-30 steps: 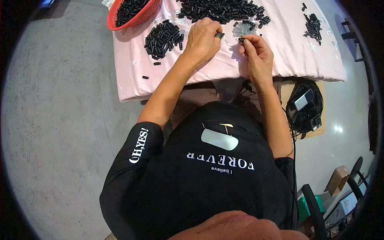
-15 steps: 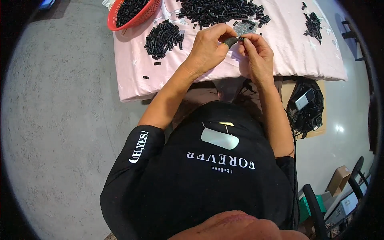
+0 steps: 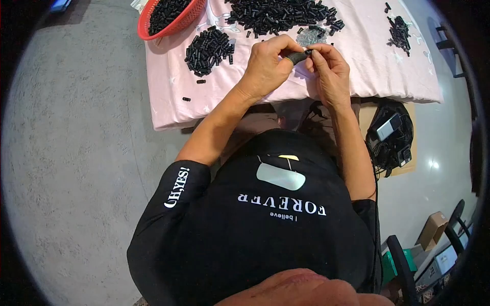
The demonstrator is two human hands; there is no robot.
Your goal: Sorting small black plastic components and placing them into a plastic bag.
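Note:
Over the near part of the table, my left hand (image 3: 266, 64) and my right hand (image 3: 332, 70) meet with fingertips pinched together. Between them is a small black cylindrical piece (image 3: 308, 51), mostly covered by the fingers. A dark finger cot (image 3: 296, 57) covers my left thumb. Just beyond my fingertips lies a heap of tiny silvery, clear-looking parts (image 3: 309, 36). Behind it spreads a large heap of black cylindrical pieces (image 3: 278, 15). Left of my left hand sits a smaller pile of the same pieces (image 3: 208, 52).
A red plastic basket (image 3: 145, 31) full of black pieces stands at the table's far left. Two loose pieces lie near the left edge of the pink tablecloth (image 3: 168, 109). Another black pile (image 3: 399, 36) is on the right. Below right, a black bag (image 3: 392, 145) carries a white device.
My left hand has shifted slightly toward me, its index finger and covered thumb lower around the small black piece. My right hand has barely moved.

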